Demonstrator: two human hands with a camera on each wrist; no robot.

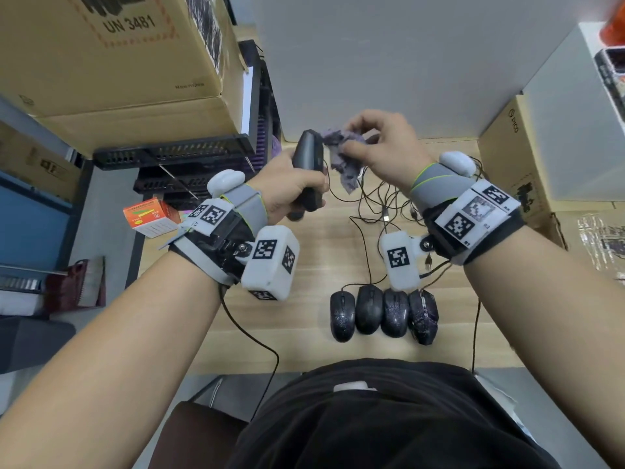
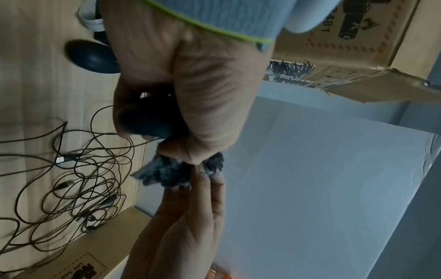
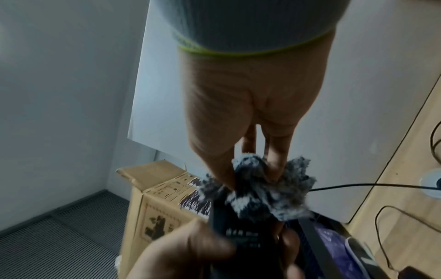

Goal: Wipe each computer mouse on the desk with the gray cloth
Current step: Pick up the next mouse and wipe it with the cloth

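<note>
My left hand (image 1: 297, 187) grips a black computer mouse (image 1: 308, 164) raised above the desk, its front end pointing up and away. My right hand (image 1: 375, 140) pinches a crumpled gray cloth (image 1: 341, 157) and presses it against the mouse's right side. The left wrist view shows the mouse (image 2: 145, 122) in my curled fingers with the cloth (image 2: 171, 173) just beyond it. From the right wrist view, the cloth (image 3: 262, 188) is bunched between thumb and fingers over the mouse (image 3: 241, 237). Several black mice (image 1: 384, 313) lie side by side near the desk's front edge.
Tangled black cables (image 1: 378, 198) spread over the wooden desk (image 1: 304, 319) behind the row of mice. Cardboard boxes (image 1: 111, 55) and black trays (image 1: 176, 154) stand at the left, another box (image 1: 517, 170) at the right. A white wall panel (image 1: 406, 62) rises behind the desk.
</note>
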